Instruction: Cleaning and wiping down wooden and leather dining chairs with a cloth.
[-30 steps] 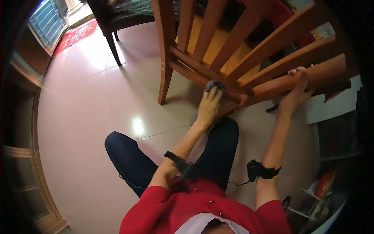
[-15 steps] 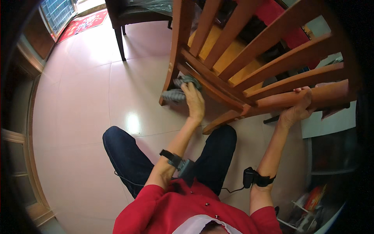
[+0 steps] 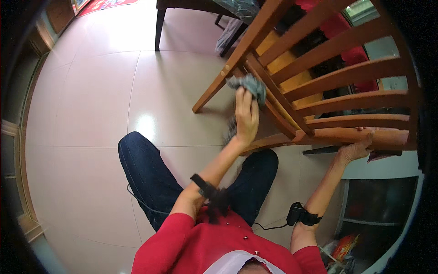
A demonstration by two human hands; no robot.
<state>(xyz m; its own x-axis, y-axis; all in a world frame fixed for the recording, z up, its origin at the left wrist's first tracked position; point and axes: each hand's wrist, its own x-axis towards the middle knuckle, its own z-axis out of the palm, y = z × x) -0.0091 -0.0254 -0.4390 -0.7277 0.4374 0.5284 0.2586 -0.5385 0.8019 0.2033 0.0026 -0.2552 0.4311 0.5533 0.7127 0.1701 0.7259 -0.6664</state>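
Note:
A brown wooden chair (image 3: pixel 337 135) with a slatted back stands tilted in front of me at the right. My left hand (image 3: pixel 247 116) is closed on a crumpled grey cloth (image 3: pixel 252 86), which presses against the lower back rail near the chair's left post. Part of the cloth hangs blurred below the wrist. With my right hand (image 3: pixel 355 150) I grip the chair's near back post at the right; some of its fingers are hidden behind the wood. Black straps with small devices sit on both forearms.
Behind the chair at the top stands a dark chair (image 3: pixel 182 4) with clear plastic on it. A dark shelf unit (image 3: pixel 378 201) is at the right, with assorted items (image 3: pixel 344 249) below. Wooden-framed panels (image 3: pixel 20 173) line the left. Pale floor tiles (image 3: pixel 91 123) lie between.
My left hand has moved the cloth up and right along the chair's rail. The chair has turned slightly in view, and my right hand still holds its post, now lower in view.

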